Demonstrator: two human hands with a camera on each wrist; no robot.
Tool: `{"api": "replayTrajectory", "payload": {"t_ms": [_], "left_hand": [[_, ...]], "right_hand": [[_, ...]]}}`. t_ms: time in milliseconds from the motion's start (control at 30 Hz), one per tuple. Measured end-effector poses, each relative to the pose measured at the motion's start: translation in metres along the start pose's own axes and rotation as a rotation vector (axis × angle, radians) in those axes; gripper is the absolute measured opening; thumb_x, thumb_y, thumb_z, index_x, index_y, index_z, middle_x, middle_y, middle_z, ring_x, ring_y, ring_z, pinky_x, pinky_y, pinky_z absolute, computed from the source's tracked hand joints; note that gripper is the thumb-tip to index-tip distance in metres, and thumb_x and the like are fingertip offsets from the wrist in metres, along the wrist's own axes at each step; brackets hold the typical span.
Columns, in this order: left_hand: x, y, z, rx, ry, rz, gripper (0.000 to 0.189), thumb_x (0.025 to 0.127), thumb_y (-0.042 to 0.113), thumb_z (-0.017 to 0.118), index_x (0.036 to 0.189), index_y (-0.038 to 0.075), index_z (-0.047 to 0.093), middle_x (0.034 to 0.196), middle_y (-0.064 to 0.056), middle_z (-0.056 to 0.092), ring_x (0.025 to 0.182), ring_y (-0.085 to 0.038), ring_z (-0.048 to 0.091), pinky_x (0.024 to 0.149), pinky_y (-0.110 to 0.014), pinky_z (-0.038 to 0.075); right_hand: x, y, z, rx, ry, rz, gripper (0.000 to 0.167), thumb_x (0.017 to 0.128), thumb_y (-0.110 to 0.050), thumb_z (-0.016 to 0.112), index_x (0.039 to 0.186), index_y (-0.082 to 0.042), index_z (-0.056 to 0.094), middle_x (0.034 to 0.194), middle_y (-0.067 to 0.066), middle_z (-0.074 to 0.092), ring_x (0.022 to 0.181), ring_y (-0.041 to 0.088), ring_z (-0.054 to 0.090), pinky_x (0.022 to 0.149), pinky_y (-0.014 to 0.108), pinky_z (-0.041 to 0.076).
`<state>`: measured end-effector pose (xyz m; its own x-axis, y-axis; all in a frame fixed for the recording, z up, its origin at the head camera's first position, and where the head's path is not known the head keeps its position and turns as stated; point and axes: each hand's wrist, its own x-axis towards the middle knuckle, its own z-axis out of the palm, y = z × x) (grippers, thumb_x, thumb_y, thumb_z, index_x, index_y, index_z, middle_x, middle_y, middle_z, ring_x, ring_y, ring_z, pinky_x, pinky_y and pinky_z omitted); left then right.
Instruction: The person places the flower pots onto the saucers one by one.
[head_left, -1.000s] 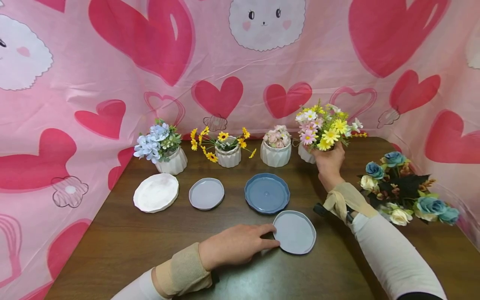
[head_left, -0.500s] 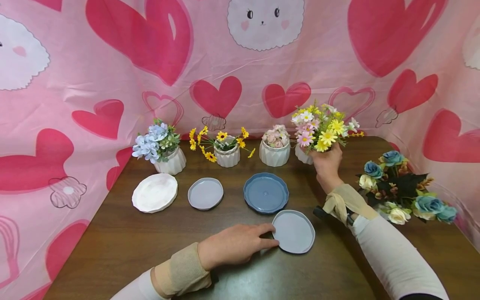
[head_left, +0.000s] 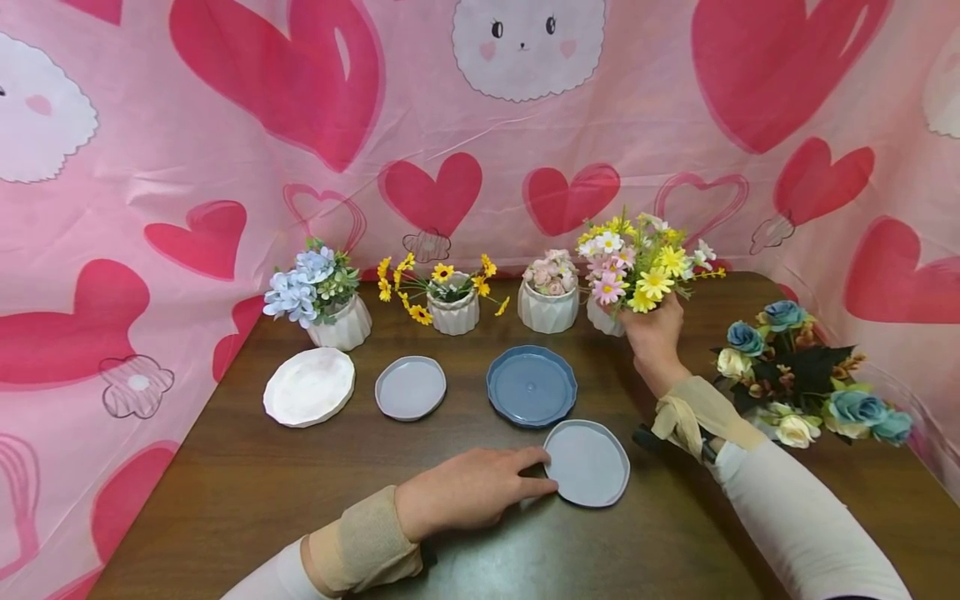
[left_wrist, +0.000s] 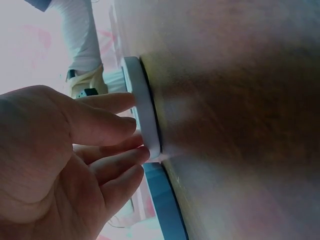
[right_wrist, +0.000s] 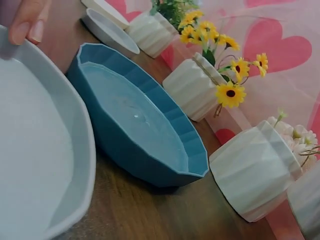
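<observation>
Hands work apart here: the left hand (head_left: 461,492) touches the near-left rim of a grey plate (head_left: 588,467) with loosely extended fingertips (left_wrist: 129,125), not wrapped round it, while the right hand (head_left: 655,333) appears to hold the daisy pot (head_left: 603,318), its fingers mostly lost under the blooms (head_left: 630,262), so how firm the grip is I cannot tell. That pot is at the back right of the counter (head_left: 300,475), just beside the white pot of pale pink roses (head_left: 548,310); the plate lies nearer the person, close to the blue plate (head_left: 531,387). My worry would be the pot's bushy, likely top-heavy spray: with a low or one-sided hold it could tip, or a sideways swing could knock the rose pot. A push from the left fingertips might slide the grey plate against the blue one, and the right sleeve (head_left: 810,517), near the blue-rose bouquet (head_left: 813,367), could drag it. As for direction, the daisy pot's own axis looks roughly upright, though too little shows to rule out a slight lean; its blooms face up and toward the person, and their wider spread runs left to right. Nearly round, the grey plate lies flat, face up, with no clear long axis.
</observation>
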<state>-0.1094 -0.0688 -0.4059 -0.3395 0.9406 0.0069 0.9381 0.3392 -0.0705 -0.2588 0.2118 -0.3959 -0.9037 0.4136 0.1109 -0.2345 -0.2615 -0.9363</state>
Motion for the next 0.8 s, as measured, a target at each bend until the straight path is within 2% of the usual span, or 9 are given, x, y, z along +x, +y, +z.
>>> {"api": "replayTrajectory", "payload": {"t_ms": [67, 100, 133, 300, 367, 433, 633, 800], "left_hand": [[0.000, 0.000, 0.001, -0.001, 0.001, 0.001, 0.039, 0.099, 0.017, 0.059, 0.136, 0.029, 0.058, 0.138, -0.001, 0.054, 0.117, -0.009, 0.062, 0.091, -0.022, 0.053], [0.000, 0.000, 0.001, -0.001, 0.002, 0.001, 0.040, 0.098, 0.017, 0.060, 0.136, 0.029, 0.058, 0.138, -0.001, 0.054, 0.116, -0.009, 0.062, 0.091, -0.022, 0.053], [0.000, 0.000, 0.001, -0.002, 0.002, 0.000, 0.040, 0.098, 0.017, 0.060, 0.136, 0.029, 0.058, 0.138, -0.001, 0.054, 0.116, -0.009, 0.062, 0.091, -0.022, 0.053], [0.000, 0.000, 0.000, -0.008, 0.003, -0.006, 0.040, 0.098, 0.016, 0.060, 0.136, 0.029, 0.058, 0.139, -0.001, 0.054, 0.117, -0.009, 0.062, 0.091, -0.022, 0.054], [0.000, 0.000, 0.000, -0.010, 0.005, -0.007, 0.040, 0.098, 0.016, 0.060, 0.136, 0.029, 0.058, 0.139, -0.001, 0.054, 0.117, -0.009, 0.062, 0.091, -0.022, 0.054], [0.000, 0.000, 0.000, -0.011, 0.008, -0.008, 0.040, 0.098, 0.016, 0.060, 0.136, 0.029, 0.058, 0.138, -0.001, 0.054, 0.117, -0.009, 0.062, 0.091, -0.022, 0.054], [0.000, 0.001, 0.002, -0.013, 0.015, -0.011, 0.040, 0.098, 0.015, 0.059, 0.136, 0.029, 0.058, 0.138, -0.001, 0.054, 0.117, -0.009, 0.062, 0.091, -0.022, 0.054], [0.000, 0.001, 0.002, -0.003, 0.023, -0.005, 0.040, 0.098, 0.015, 0.060, 0.135, 0.029, 0.058, 0.137, -0.001, 0.054, 0.115, -0.009, 0.062, 0.090, -0.022, 0.054]], "right_hand": [[-0.001, 0.003, -0.002, -0.233, 0.027, -0.070, 0.082, 0.075, 0.015, 0.069, 0.147, -0.016, 0.045, 0.151, 0.001, 0.050, 0.136, 0.010, 0.045, 0.117, 0.035, 0.037], [-0.002, 0.004, -0.003, -0.240, 0.025, -0.082, 0.083, 0.074, 0.015, 0.070, 0.147, -0.017, 0.046, 0.150, 0.001, 0.050, 0.135, 0.009, 0.045, 0.117, 0.036, 0.037], [-0.002, 0.004, -0.004, -0.295, 0.027, -0.105, 0.083, 0.073, 0.014, 0.071, 0.146, -0.017, 0.047, 0.148, 0.001, 0.052, 0.133, 0.008, 0.047, 0.116, 0.035, 0.038], [-0.005, 0.005, -0.006, -0.283, 0.023, -0.153, 0.078, 0.072, 0.015, 0.070, 0.143, -0.012, 0.050, 0.143, 0.004, 0.056, 0.126, 0.008, 0.050, 0.111, 0.032, 0.042], [-0.006, 0.004, -0.007, -0.220, 0.013, -0.142, 0.077, 0.074, 0.016, 0.070, 0.143, -0.012, 0.050, 0.144, 0.004, 0.055, 0.128, 0.008, 0.050, 0.113, 0.032, 0.041], [-0.007, 0.004, -0.008, -0.215, 0.010, -0.140, 0.077, 0.074, 0.015, 0.071, 0.143, -0.012, 0.050, 0.144, 0.003, 0.055, 0.129, 0.009, 0.050, 0.113, 0.033, 0.040], [-0.011, 0.003, -0.011, -0.348, 0.016, -0.128, 0.078, 0.074, 0.010, 0.074, 0.143, -0.016, 0.051, 0.143, 0.001, 0.057, 0.125, 0.006, 0.050, 0.113, 0.034, 0.041], [-0.013, 0.002, -0.012, -0.371, 0.021, -0.086, 0.077, 0.075, 0.008, 0.074, 0.144, -0.016, 0.049, 0.145, 0.001, 0.055, 0.126, 0.006, 0.050, 0.115, 0.034, 0.039]]}}
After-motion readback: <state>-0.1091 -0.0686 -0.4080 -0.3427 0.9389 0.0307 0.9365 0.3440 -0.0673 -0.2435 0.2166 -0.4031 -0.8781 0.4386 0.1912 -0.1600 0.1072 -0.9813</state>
